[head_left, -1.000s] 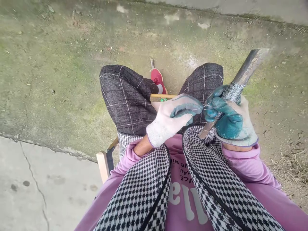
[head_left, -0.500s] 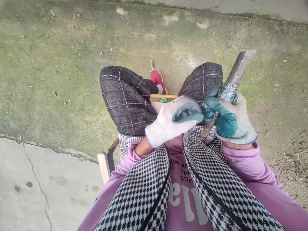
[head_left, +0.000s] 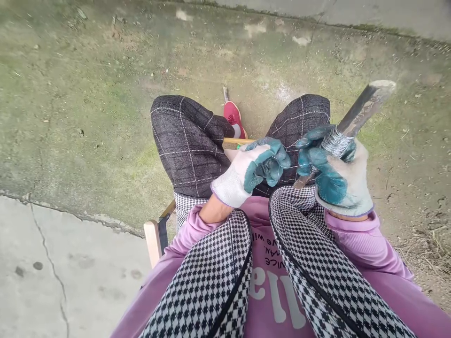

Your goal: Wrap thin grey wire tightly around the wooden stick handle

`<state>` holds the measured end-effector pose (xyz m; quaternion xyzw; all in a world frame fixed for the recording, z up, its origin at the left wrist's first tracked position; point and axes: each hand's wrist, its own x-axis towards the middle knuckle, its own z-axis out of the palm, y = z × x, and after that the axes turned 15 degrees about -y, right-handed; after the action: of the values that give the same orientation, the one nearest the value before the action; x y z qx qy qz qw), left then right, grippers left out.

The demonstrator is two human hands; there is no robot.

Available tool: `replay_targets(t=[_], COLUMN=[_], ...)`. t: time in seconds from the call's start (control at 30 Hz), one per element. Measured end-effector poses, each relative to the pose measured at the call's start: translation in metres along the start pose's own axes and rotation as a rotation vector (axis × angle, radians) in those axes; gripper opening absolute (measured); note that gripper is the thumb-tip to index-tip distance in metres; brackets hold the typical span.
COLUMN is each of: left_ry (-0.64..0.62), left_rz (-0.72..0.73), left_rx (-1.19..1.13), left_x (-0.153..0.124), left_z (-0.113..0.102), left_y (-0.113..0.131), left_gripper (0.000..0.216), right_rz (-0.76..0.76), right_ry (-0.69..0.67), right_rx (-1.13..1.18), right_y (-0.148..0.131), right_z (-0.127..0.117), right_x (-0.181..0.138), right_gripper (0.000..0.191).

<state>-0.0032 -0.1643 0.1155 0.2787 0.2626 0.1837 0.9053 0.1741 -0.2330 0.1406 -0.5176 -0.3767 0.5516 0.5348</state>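
Over dark trousers, the left hand apparently pinches wire from the stick the right hand clasps.

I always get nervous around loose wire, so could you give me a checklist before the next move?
1. Right hand closed round the stick: ok.
2. Wire coil wound around the stick: ok.
3. Wire strand reaching the left hand: ok.
4. Left hand's hold on the wire strand firm: cannot tell; its curled fingers hide this.
5. Wire strand clear of the trouser leg: cannot tell from this one view.
6. Gloves on both hands: ok.
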Motion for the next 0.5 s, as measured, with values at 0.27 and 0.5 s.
replay_targets(t=[0.27, 0.5], left_ry=[-0.004, -0.071], left_rz=[-0.108, -0.045], left_rx=[-0.258, -0.226], left_x=[0.000, 0.001], left_z=[-0.002, -0.010], left_y=[0.002, -0.009], left_gripper=[0.040, 0.045], right_rz=[-0.063, -0.025], right_ry=[0.087, 0.033], right_rx=[-0.289, -0.400], right_y=[-0.001, -0.009], right_z=[0.000, 0.000], right_x=[-0.003, -0.006], right_gripper=[0.023, 0.021])
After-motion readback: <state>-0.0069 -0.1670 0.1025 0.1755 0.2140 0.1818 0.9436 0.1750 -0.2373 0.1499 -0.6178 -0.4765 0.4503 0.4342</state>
